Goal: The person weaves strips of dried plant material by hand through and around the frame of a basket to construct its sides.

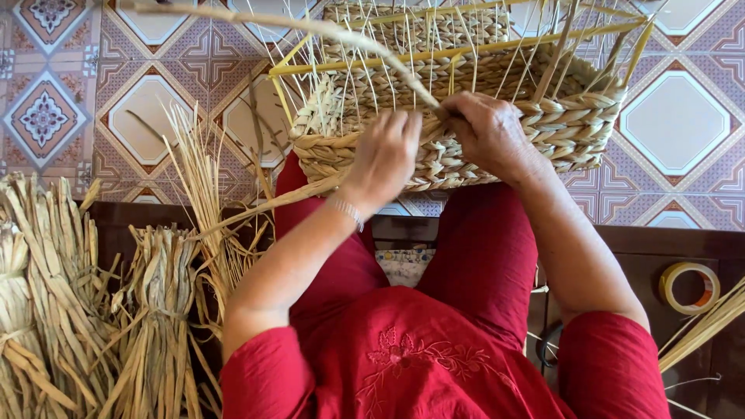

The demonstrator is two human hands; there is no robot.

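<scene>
Weaving is the step in hand: you are working a strand (372,43) into the top row of the half-built woven basket (497,101), which rests on your lap over the tiled floor (675,124). Your right hand (487,132) is closed, pinching the strand where it meets the basket's near wall. Your left hand (386,155) curls over the rim just beside it, fingers folded against the braided wall. Yellow frame rods (466,53) and thin upright stakes (365,77) stand above the finished rows. Judged from this position, the next move calls for a firm pull on the strand while the left hand braces the wall. Spare bundles of dried reed (147,310) lie at your left; a tape roll (689,287) lies at your right.
</scene>
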